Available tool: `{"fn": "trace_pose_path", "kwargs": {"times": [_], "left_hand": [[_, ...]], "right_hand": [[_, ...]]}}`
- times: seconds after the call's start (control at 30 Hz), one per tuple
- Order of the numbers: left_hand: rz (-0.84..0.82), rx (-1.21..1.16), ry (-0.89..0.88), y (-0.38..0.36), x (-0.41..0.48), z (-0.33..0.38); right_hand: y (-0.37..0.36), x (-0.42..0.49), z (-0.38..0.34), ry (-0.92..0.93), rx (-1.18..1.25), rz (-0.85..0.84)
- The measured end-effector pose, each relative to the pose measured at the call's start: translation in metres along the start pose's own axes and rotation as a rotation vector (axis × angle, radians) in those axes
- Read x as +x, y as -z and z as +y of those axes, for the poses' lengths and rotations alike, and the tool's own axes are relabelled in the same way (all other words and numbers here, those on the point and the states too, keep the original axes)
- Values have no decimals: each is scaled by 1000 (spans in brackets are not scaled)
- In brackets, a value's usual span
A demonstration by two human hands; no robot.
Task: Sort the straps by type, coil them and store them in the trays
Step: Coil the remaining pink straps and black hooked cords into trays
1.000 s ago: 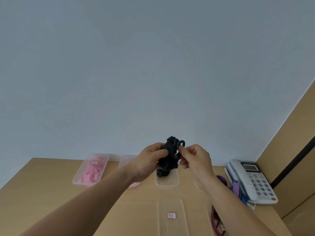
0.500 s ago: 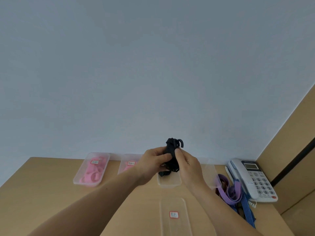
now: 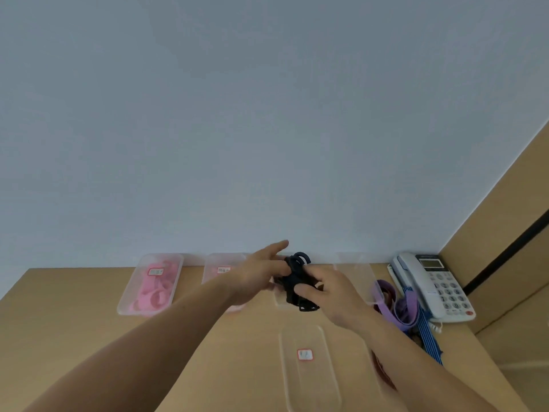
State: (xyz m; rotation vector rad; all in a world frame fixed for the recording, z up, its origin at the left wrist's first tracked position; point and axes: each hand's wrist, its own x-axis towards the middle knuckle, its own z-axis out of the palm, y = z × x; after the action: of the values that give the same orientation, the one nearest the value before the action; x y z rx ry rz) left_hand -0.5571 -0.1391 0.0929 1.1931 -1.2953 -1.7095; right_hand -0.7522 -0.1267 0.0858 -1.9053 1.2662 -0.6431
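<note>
A coiled black strap [image 3: 292, 279] with a buckle hanging at its lower end is held between both hands, just above a clear tray [image 3: 279, 301] in the back row. My left hand [image 3: 258, 275] holds the coil's left side, with its index finger stretched out forward. My right hand [image 3: 323, 289] grips the coil from the right, with its fingers curled round it. A tray of pink straps [image 3: 127, 304] sits at the back left, with a second labelled tray [image 3: 212, 263] beside it. Loose purple straps [image 3: 399, 306] and a blue striped strap [image 3: 429, 340] lie at the right.
A clear tray with a red-edged label [image 3: 306, 379] lies near me on the wooden table [image 3: 74, 316]. Another clear tray [image 3: 356, 269] stands at the back right. A white telephone [image 3: 433, 283] sits by the wooden side panel. The wall runs behind the trays.
Both hands have lowered the black coil from in front of the wall down to the middle back tray. My left index finger has straightened out.
</note>
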Motion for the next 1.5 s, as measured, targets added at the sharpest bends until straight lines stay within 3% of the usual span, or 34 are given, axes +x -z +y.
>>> {"fn": "trace_pose_path", "kwargs": {"times": [0.1,0.17,0.27,0.43,0.6,0.83,1.07,1.27,1.5], "left_hand": [[-65,95,-34,4,16,-8],[-23,127,-56,4,27,-15],[131,176,-87,4,47,-27],[411,705,-97,3,79,-56],[611,981,2,-7,88,-92],[502,1179,104,-16,89,-121],[524,1121,78,-29,90,-134],[564,1067,86,-32,92,-137],[435,1225,96,-29,91,-137]], "right_hand": [[15,10,16,-18,-14,-155],[24,22,28,-12,-48,-210],[36,48,45,21,-117,-247],[47,103,81,51,-310,-411],[32,147,106,224,-510,-626],[2,167,122,476,-799,-807],[-18,164,134,756,-916,-859],[-21,166,156,788,-838,-833],[-24,164,156,811,-859,-748]]}}
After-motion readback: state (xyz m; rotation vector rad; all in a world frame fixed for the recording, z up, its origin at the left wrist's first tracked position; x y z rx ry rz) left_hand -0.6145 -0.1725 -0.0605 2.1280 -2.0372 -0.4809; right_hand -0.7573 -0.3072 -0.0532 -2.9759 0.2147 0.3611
